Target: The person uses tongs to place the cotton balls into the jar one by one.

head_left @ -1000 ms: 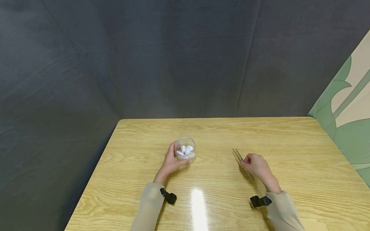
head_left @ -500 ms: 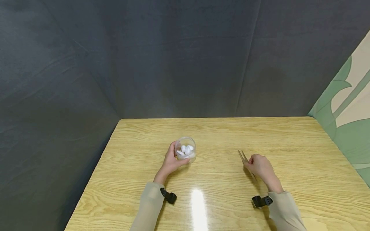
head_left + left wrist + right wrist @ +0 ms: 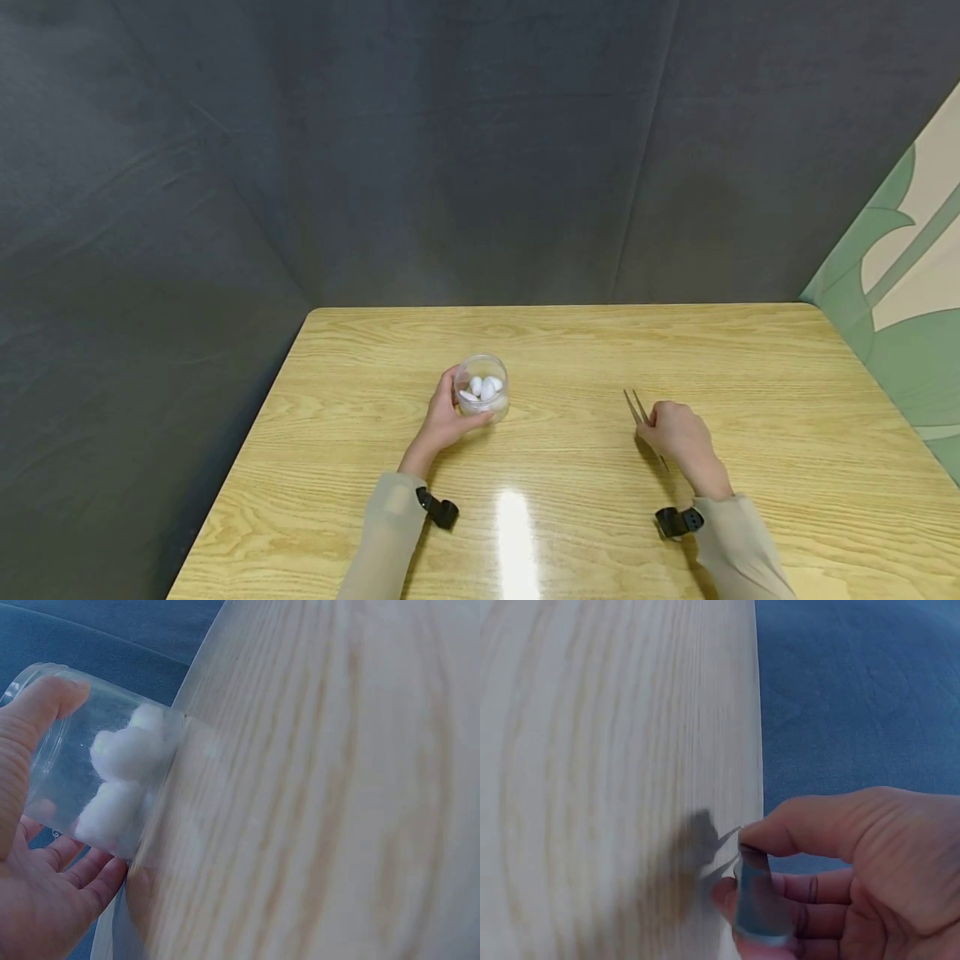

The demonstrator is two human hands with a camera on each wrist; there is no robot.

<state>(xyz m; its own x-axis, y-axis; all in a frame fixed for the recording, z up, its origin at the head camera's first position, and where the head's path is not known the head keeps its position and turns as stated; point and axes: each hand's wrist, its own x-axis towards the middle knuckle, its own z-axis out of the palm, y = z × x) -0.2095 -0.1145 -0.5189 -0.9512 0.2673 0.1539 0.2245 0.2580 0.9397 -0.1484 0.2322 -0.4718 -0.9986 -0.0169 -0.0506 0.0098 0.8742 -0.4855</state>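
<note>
My left hand [image 3: 444,422] grips a clear round jar [image 3: 64,761] that stands upright on the wooden table. In the left wrist view the thumb lies along one side near the rim and the fingers curl round the other. Several white cotton balls [image 3: 124,754] lie at the jar's bottom; no lid is on it. To the right, my right hand [image 3: 678,437] pinches a pair of metal tweezers [image 3: 759,896] between thumb and fingers, low over the table. Their two tips stand apart and point away from me, with nothing between them.
The wooden table [image 3: 570,358] reaches back to a dark curtain [image 3: 465,167]. Another dark curtain [image 3: 150,333] hangs along the left side. A green and cream patterned panel [image 3: 900,333] borders the right. Glare [image 3: 516,542] shows near the front.
My right hand has moved slightly right with the tweezers, and their tips now stand at a somewhat different angle. The left hand and the jar have stayed put.
</note>
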